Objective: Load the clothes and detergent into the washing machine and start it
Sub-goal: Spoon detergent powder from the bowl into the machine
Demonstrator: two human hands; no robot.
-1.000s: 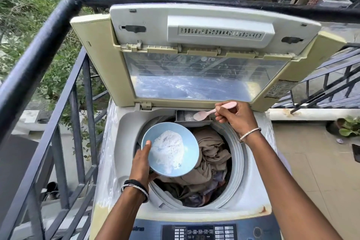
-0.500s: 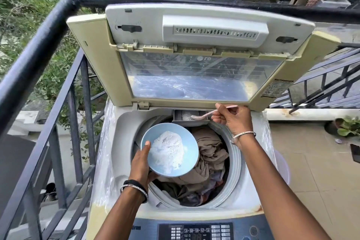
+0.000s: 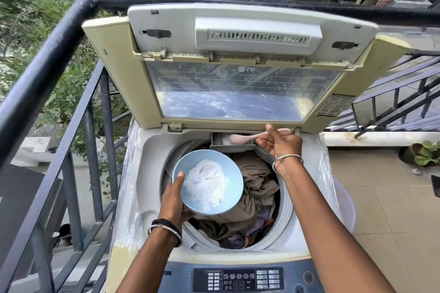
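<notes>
White detergent powder (image 3: 207, 183) lies heaped in a pale blue bowl (image 3: 234, 181). The left hand (image 3: 175, 200) holds the bowl from below over the left part of the drum opening, with the thumb curled over the near rim. The right hand (image 3: 281, 145) pinches the handle of a pink spoon (image 3: 240, 137) between thumb and fingers. The spoon's head is over the small grey detergent drawer (image 3: 220, 141) at the back edge of the tub, where some white powder shows; whether the spoon touches the drawer cannot be told. Clothes (image 3: 257, 185), brown fabric on top and darker pieces beneath, fill the drum of the top-loading washing machine (image 3: 152, 173). Its lid (image 3: 119, 66) stands folded open, upright behind the drawer. The control panel (image 3: 240, 279) runs along the near edge. Each wrist wears bangles (image 3: 287, 158). A black metal railing (image 3: 47, 54) passes on the left and behind the machine, and a potted plant (image 3: 426, 156) sits on the tiled floor at the right.
</notes>
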